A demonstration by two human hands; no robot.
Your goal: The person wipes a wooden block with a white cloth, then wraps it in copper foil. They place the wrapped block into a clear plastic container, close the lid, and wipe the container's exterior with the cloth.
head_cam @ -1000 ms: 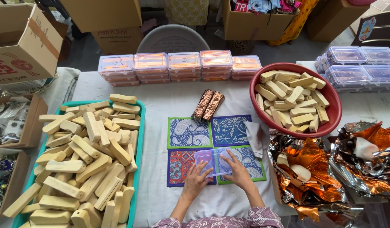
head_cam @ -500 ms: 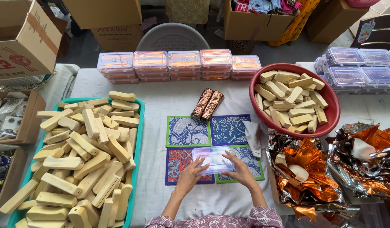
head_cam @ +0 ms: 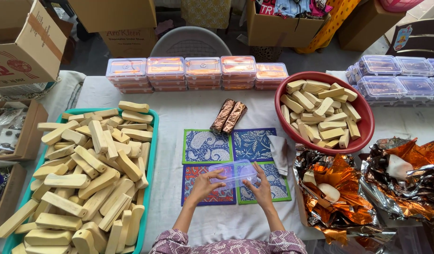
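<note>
On white-clothed table [head_cam: 198, 110], mid-job w/ empty box lifted off mats.
Flanked by teal tray [head_cam: 154, 155] of pale wood blocks [head_cam: 85, 174] at left, red bowl [head_cam: 365, 123] w/ more at right, crumpled copper foil [head_cam: 348, 188] nearer. Clear plastic box [head_cam: 230, 173] held just above four printed mats [head_cam: 231, 164]: left hand [head_cam: 204, 184] pinching one end, right hand [head_cam: 263, 187] gripping other. Likely opening or readying for fill; next calls for steady grip, lid kept level.
</note>
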